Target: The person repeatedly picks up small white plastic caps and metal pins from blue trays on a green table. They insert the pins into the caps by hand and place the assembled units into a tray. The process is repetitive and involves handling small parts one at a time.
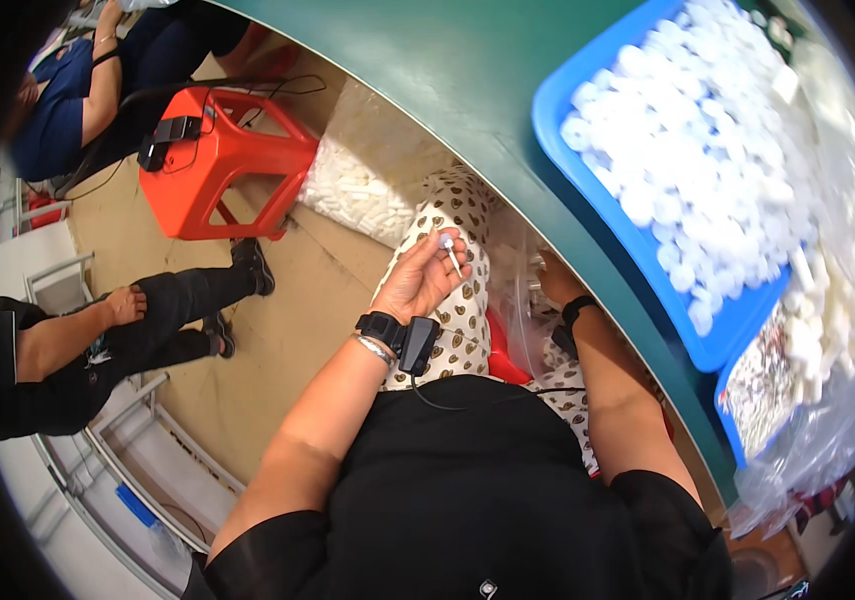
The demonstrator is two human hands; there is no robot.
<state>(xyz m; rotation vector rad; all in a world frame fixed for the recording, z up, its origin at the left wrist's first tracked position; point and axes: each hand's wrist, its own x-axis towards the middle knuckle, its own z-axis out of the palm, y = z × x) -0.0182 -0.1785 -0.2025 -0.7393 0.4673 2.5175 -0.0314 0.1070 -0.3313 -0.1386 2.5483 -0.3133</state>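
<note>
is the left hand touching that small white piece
Touching: the head view shows the left hand pinching the small white piece between its fingertips.

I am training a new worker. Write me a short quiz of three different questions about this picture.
1. True or false: the left hand holds a small white part between its fingertips.
2. What fills the blue tray on the green table? A) white caps B) metal screws C) red buttons
3. Where is the right hand?

Key: 1 true. 2 A. 3 Under the table edge, in a clear plastic bag on the lap; what it grips is hidden.
</note>
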